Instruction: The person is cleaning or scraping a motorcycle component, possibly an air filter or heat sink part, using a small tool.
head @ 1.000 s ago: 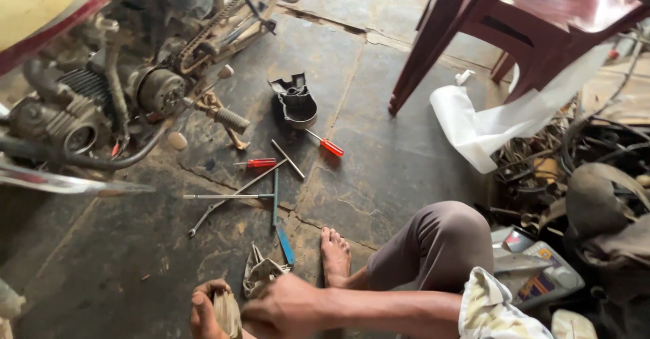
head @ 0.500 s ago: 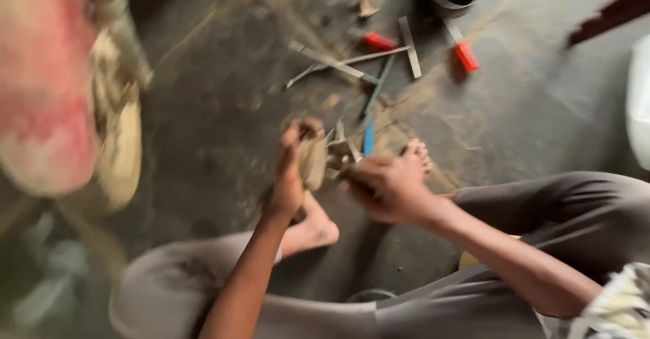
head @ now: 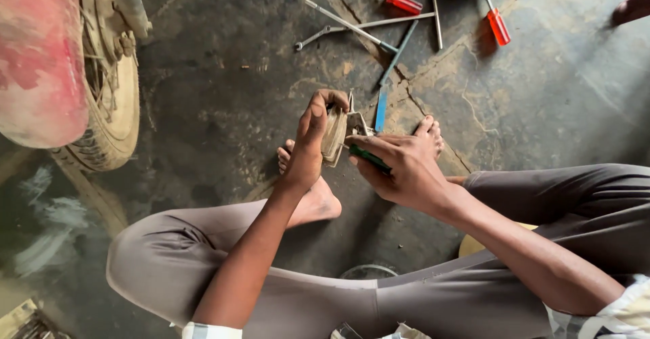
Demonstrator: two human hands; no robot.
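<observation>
Above the feet | left hand [head: 310, 151] gripping dusty pad [head: 334, 136] | right hand [head: 399, 168] closed on green-handled tool [head: 369, 157]

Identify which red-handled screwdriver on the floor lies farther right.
The red-handled screwdriver right of the thin metal rod; the other red-handled screwdriver lies left of that rod.

Dusty motorcycle wheel [head: 112, 88] top left w/ red fender [head: 40, 54] over it, two red-handled screwdrivers [head: 399, 2] [head: 496, 22] on cracked concrete floor [head: 542, 95], metal rods & spanner [head: 352, 26] betw. them, blue-handled tool [head: 381, 109] nr bare foot [head: 428, 132]
</observation>
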